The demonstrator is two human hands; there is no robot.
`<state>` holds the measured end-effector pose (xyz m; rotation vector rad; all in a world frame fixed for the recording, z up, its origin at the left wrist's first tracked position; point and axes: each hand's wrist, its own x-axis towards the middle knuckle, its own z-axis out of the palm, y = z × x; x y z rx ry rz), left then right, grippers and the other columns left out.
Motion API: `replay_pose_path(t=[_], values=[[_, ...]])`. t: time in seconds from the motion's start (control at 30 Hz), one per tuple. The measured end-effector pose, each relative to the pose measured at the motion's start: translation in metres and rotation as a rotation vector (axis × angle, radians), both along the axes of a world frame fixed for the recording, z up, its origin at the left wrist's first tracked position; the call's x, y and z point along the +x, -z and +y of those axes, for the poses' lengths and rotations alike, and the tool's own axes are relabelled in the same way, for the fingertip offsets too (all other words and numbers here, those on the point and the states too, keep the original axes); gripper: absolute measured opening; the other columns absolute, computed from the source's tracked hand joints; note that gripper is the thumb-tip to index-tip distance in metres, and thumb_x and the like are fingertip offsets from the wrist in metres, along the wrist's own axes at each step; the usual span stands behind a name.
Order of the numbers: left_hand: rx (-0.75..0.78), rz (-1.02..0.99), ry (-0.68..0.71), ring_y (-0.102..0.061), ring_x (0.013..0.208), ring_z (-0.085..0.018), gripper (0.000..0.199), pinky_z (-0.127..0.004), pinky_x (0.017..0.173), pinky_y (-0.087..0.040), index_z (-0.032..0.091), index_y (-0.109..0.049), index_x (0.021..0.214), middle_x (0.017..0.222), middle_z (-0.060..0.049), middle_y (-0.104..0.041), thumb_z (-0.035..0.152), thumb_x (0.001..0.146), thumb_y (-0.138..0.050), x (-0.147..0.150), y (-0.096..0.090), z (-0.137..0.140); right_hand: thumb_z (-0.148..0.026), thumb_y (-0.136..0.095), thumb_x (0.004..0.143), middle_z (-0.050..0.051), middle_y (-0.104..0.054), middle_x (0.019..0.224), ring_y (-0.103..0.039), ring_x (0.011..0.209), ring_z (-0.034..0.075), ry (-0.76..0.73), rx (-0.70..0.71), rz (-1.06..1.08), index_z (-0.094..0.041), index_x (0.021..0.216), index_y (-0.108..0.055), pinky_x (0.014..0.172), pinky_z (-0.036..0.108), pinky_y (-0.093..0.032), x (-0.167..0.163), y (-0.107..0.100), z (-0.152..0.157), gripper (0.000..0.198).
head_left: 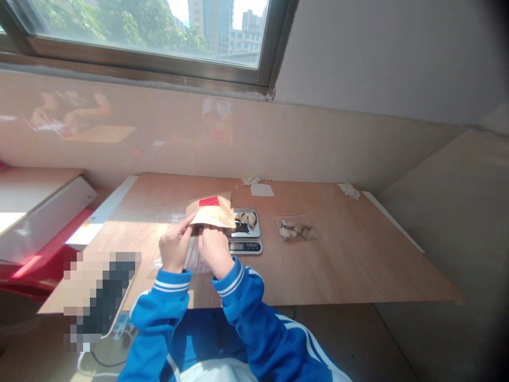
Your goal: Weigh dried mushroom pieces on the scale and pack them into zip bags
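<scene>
My left hand (175,246) pinches the left edge of a brown paper bag (212,215) with a red label, which is tilted with its mouth toward me. My right hand (214,248) reaches into the bag's mouth, and its fingertips are hidden there. Just right of the bag, and partly covered by it, a kitchen scale (254,247) stands on the table. On its plate lie several pale, rounded pieces, which look like dried mushrooms (251,218), and something black (240,228). Clear plastic bags (195,260) lie beneath my hands.
To the right, a clear zip bag (296,228) holds more pale pieces. A white paper (262,190) and crumpled scraps (349,191) lie along the table's back edge, by the wall. At the left front is a blurred-out dark object (109,292). The wooden table (338,265) ends before my lap.
</scene>
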<state>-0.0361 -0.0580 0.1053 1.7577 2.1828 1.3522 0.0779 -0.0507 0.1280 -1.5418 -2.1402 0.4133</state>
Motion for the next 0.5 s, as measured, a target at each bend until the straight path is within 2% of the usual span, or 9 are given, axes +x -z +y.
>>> replay_pose_path(t=[0.1,0.27,0.4,0.5], values=[[-0.001,-0.006,0.002,-0.065,0.067,-0.015,0.030,-0.022,0.064,-0.044,0.024,-0.075,0.108,0.080,-0.006,-0.076,0.029,0.084,-0.057,0.002,0.001,0.000,-0.012,-0.044,0.091,0.020,-0.068,0.111,-0.066,0.100,0.028,-0.017,-0.027,0.043,-0.010,0.115,-0.064,0.088,0.040,-0.053,-0.001,0.003,0.006,0.032],[0.013,0.003,-0.002,-0.065,0.068,-0.016,0.030,-0.022,0.063,-0.043,0.025,-0.075,0.108,0.078,-0.005,-0.076,0.029,0.084,-0.058,0.004,0.003,0.000,-0.014,-0.042,0.092,0.015,-0.072,0.101,-0.069,0.087,0.024,-0.029,-0.094,0.093,-0.013,0.106,-0.067,0.079,0.035,-0.055,0.005,0.008,0.006,0.028],[0.004,0.006,-0.018,-0.064,0.066,-0.016,0.030,-0.022,0.064,-0.043,0.025,-0.075,0.108,0.077,-0.005,-0.075,0.030,0.084,-0.058,0.004,0.003,-0.001,-0.007,-0.043,0.088,0.014,-0.072,0.098,-0.068,0.090,0.024,-0.070,-0.062,0.189,-0.014,0.097,-0.068,0.081,0.035,-0.055,0.012,0.013,0.004,0.028],[-0.004,0.014,-0.022,-0.063,0.063,-0.015,0.030,-0.022,0.062,-0.043,0.026,-0.074,0.108,0.076,-0.005,-0.075,0.028,0.084,-0.057,0.004,0.001,0.000,-0.004,-0.043,0.085,0.011,-0.071,0.099,-0.067,0.094,0.022,-0.115,-0.010,0.310,-0.016,0.097,-0.067,0.086,0.035,-0.054,0.018,0.016,-0.001,0.029]])
